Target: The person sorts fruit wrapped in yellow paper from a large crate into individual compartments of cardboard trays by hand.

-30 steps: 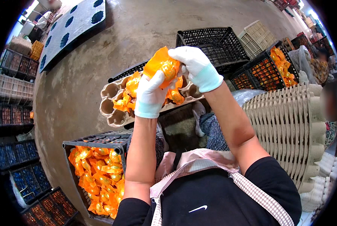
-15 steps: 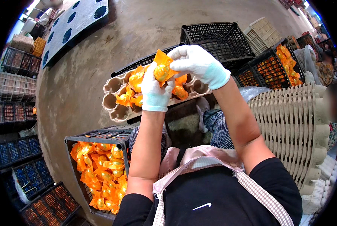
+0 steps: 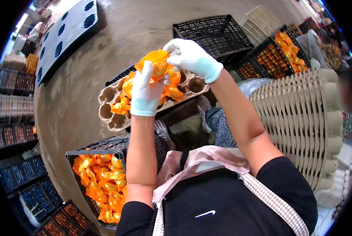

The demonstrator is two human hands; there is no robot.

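Note:
Both my hands wear white knit gloves with pale turquoise cuffs. My left hand (image 3: pixel 146 88) is closed round a round item in crinkled orange plastic film (image 3: pixel 156 63), thumb up along its side. At the item's upper right, my right hand (image 3: pixel 189 58) is closed, with thumb and fingertips pinching the film. Under my hands lies a brown moulded pulp tray (image 3: pixel 115 124) with deep cups. Several orange-wrapped pieces (image 3: pixel 173 89) sit in its middle, partly hidden by my left hand. Cups at both ends hold nothing.
At lower left stands a black crate (image 3: pixel 105 151) full of orange-wrapped pieces (image 3: pixel 101 185). A tall stack of pulp trays (image 3: pixel 290 122) is at my right. Beyond are a bare black crate (image 3: pixel 213 37), another orange-filled crate (image 3: pixel 268 57) and a blue pallet (image 3: pixel 68 35).
My view has shifted, so the tray and crates appear further left. The wrapped piece has turned in my left hand, and my right fingers grip its film differently.

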